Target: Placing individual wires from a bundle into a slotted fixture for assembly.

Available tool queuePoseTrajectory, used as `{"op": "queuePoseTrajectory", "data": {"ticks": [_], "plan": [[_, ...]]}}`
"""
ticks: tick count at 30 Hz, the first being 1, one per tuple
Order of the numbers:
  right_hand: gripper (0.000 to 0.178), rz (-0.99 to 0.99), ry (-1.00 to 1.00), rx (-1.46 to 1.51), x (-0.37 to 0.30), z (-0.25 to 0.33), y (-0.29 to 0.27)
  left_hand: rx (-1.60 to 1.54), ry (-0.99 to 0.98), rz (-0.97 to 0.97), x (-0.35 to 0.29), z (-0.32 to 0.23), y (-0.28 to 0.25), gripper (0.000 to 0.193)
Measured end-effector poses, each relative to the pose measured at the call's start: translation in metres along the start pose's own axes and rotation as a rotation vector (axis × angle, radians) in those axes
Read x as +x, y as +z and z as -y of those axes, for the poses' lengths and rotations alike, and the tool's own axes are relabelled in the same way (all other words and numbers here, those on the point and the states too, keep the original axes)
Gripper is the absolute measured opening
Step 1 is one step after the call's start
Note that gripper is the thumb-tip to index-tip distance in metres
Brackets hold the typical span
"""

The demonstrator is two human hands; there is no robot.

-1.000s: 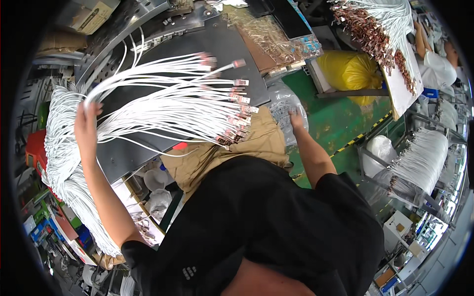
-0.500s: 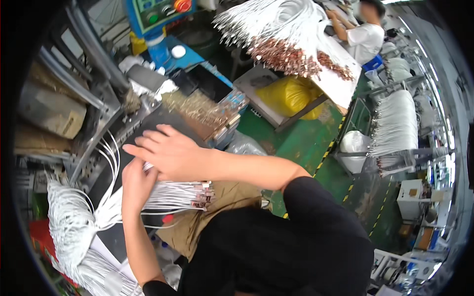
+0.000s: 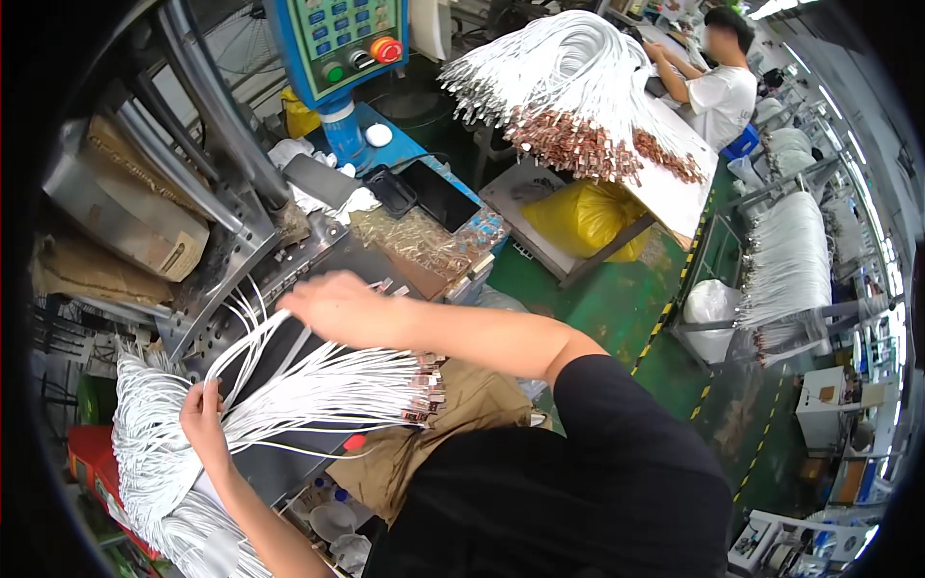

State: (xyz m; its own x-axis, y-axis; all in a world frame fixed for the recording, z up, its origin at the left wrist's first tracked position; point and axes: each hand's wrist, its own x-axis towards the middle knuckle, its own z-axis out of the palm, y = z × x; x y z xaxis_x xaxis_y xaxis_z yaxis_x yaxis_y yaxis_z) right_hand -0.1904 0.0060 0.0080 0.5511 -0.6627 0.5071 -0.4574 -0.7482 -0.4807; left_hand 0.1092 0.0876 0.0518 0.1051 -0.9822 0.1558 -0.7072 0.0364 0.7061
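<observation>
My right hand (image 3: 339,308) is closed on a few white cables (image 3: 252,339) and holds them above the dark work surface. Small metal ends poke out past its fingers on the far side. Lower left, my left hand (image 3: 204,420) pinches the same cables further along. A thick bundle of white cables (image 3: 328,390) with copper-coloured terminals (image 3: 424,390) lies between my hands and my body. From there the cables run left into a large drooping heap of white cables (image 3: 145,443).
A machine with metal columns (image 3: 217,91) stands at far left, beside a blue control panel (image 3: 347,48). A phone (image 3: 438,196) and a tray of small metal parts (image 3: 414,241) lie ahead. Beyond, a table bears more cables (image 3: 578,87); a person (image 3: 723,91) works there.
My hands, close together before, have moved apart. The left went down and left along the cables, while the right now holds them stretched out. The whole view has shifted slightly.
</observation>
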Motion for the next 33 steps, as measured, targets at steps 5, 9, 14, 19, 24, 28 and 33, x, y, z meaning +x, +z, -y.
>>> {"op": "queuePoseTrajectory", "data": {"ticks": [5, 9, 14, 19, 24, 28, 33], "plan": [[0.023, 0.229, -0.046, -0.452, 0.008, 0.007, -0.02, 0.067, 0.083, 0.167, -0.011, -0.028, 0.028, 0.025], [0.016, 0.39, 0.045, 0.019, 0.007, 0.021, -0.008, 0.077, 0.165, 0.044, -0.012, -0.019, 0.05, 0.022], [0.015, 0.184, -0.025, -0.23, -0.001, 0.004, 0.004, 0.067, 0.31, -0.15, 0.002, -0.02, 0.046, 0.017], [0.013, 0.29, 0.196, -0.34, 0.009, 0.014, -0.035, 0.112, -0.194, -0.02, -0.008, -0.05, 0.007, 0.021], [0.015, 0.255, -0.303, -0.28, 0.008, 0.043, -0.052, -0.804, -0.261, 0.965, -0.044, -0.071, 0.046, 0.029], [0.02, 0.0, -0.034, 0.067, 0.003, 0.016, -0.028, -1.004, -0.59, 0.734, -0.057, -0.064, 0.08, 0.036], [0.028, 0.315, 0.227, 0.96, 0.004, -0.009, 0.002, -0.885, -0.455, 0.671, -0.036, -0.061, 0.094, 0.035]]}}
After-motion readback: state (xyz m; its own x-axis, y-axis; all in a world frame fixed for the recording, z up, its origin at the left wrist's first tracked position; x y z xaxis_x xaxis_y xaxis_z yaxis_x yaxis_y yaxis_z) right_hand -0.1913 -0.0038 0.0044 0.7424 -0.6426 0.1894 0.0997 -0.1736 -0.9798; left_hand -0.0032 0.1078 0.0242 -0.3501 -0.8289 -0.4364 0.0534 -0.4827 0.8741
